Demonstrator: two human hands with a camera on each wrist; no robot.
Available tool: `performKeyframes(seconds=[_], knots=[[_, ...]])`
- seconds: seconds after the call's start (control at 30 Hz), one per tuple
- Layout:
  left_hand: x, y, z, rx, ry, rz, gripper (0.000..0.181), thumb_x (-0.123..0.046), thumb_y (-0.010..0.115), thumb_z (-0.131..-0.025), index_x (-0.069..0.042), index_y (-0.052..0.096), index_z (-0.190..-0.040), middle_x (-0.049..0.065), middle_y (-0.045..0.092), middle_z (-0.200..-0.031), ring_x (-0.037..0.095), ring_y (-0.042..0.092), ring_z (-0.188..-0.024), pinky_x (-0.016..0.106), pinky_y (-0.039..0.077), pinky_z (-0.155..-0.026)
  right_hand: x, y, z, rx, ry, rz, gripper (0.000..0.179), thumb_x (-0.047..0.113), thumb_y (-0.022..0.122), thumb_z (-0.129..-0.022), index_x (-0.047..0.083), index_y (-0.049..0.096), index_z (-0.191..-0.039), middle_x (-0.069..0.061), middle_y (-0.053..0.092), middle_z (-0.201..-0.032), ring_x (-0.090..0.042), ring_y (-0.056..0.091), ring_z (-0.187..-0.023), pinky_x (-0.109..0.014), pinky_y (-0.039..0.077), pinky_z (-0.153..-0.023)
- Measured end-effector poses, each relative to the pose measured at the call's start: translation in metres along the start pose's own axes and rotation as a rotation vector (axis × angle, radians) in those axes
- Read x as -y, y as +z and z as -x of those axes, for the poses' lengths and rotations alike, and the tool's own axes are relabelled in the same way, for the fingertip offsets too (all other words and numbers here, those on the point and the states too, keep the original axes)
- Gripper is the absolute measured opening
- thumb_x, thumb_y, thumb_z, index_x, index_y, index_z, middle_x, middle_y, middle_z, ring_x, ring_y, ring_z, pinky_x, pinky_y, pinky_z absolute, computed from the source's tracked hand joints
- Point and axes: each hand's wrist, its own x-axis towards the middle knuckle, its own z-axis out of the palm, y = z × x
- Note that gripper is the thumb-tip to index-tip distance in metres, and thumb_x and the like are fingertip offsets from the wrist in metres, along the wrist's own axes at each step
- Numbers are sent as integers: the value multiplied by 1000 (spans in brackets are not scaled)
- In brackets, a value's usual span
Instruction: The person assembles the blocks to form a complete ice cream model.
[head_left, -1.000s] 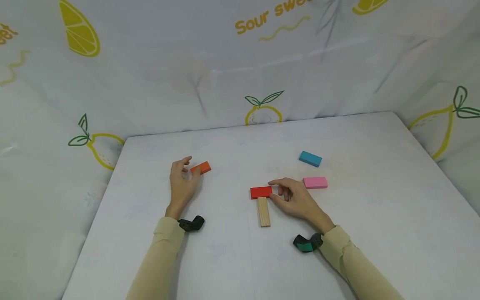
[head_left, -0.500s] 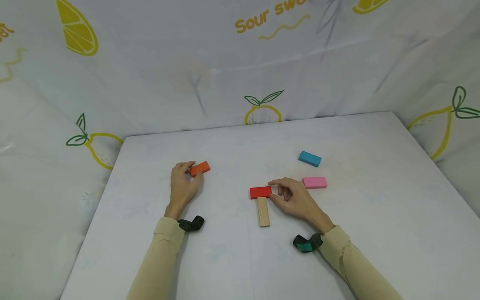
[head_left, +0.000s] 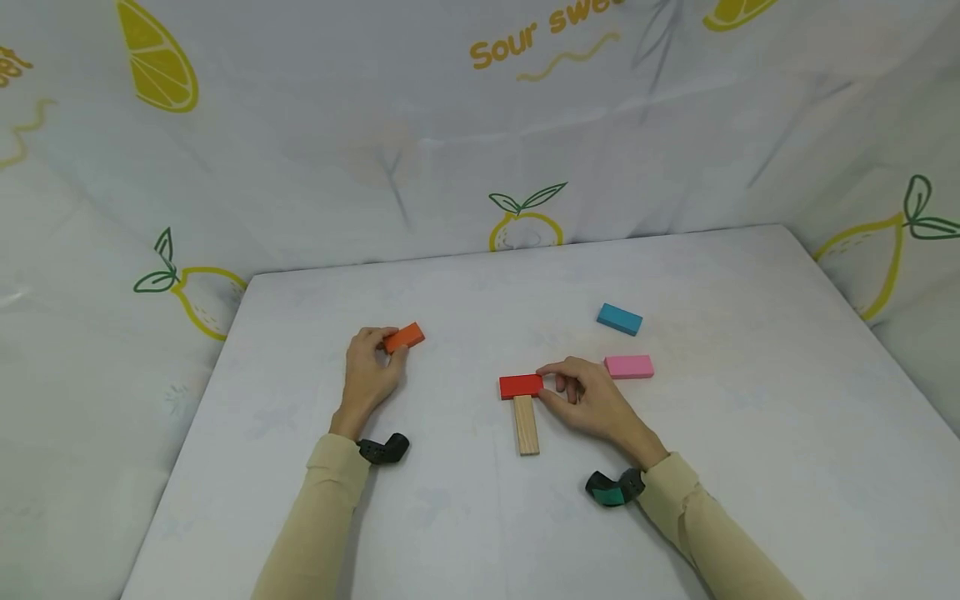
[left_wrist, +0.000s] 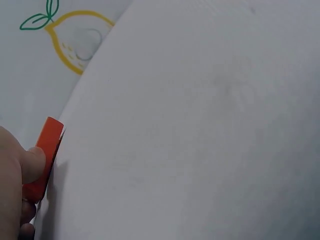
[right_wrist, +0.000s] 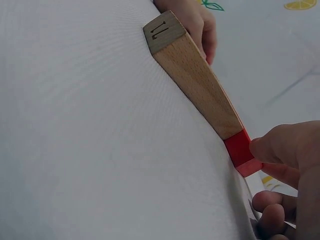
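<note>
My left hand [head_left: 369, 375] pinches an orange wooden block [head_left: 407, 335] by its left end, with the thumb along the near side. In the left wrist view the thumb presses the orange block [left_wrist: 49, 142], while the other fingers are mostly hidden. Near the middle of the table, a red block [head_left: 519, 386] lies crosswise at the far end of a plain wood block [head_left: 527, 425], forming a T. My right hand [head_left: 588, 398] holds the red block's right end between thumb and index finger. The right wrist view shows the red block [right_wrist: 242, 152] touching the plain block [right_wrist: 200, 85].
A pink block [head_left: 629, 367] lies just beyond the right hand's knuckles. Farther back is a blue block [head_left: 620, 319]. The white table [head_left: 450, 517] ends at a lemon-print cloth [head_left: 337, 167] behind it.
The left index finger has come down onto the orange block, so thumb and fingers now grip it; the block has shifted very slightly. The right index finger has closed slightly onto the red block.
</note>
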Motion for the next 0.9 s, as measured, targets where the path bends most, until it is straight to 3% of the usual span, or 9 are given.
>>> performKeyframes(seconds=[0.27,0.63,0.9], knots=[[-24,16,3,77,103,21,31,-12,70,-92,1,71,-120,20,66,-115,29,58,-91,32,44,-79,-2,0,1,0,3,-3,24,10,79,-85,9,77,-109,3,58,-77,-2,46,-62,-19,41,-57],[-59,42,8,208,217,36,30,-14,72,-93,-3,72,-120,16,68,-115,26,57,-92,34,48,-82,0,0,0,19,32,5,24,13,79,-87,11,76,-110,4,57,-78,-2,47,-63,-19,40,-58],[-67,50,11,239,252,28,30,-15,73,-92,-2,73,-119,14,69,-114,24,59,-96,35,51,-84,0,0,0,27,42,9,24,13,78,-87,10,76,-111,4,58,-78,-3,47,-63,-19,41,-58]])
